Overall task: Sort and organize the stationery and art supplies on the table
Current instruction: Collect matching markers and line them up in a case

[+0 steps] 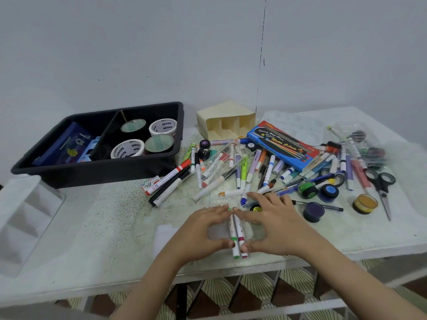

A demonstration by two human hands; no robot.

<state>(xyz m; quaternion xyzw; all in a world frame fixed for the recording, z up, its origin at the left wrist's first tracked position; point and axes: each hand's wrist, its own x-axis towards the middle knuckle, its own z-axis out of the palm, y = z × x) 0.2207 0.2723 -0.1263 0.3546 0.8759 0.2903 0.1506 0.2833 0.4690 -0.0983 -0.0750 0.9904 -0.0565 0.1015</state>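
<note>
Two white markers [236,229], one with a green band and one with a dark red band, lie side by side near the table's front edge. My left hand [203,232] and my right hand [275,227] bracket them, fingertips at the far ends and thumbs at the near ends. A heap of markers and pens [242,167] spreads over the middle of the table. Small paint pots [314,211] sit to the right of my hands. A blue water colour box [284,144] lies behind the heap.
A black tray [97,172] at the back left holds tape rolls [163,127] and a blue box. A cream organizer [226,122] lies on its side behind the heap. Scissors [381,188] lie at the right. A white rack [20,218] stands at the left edge.
</note>
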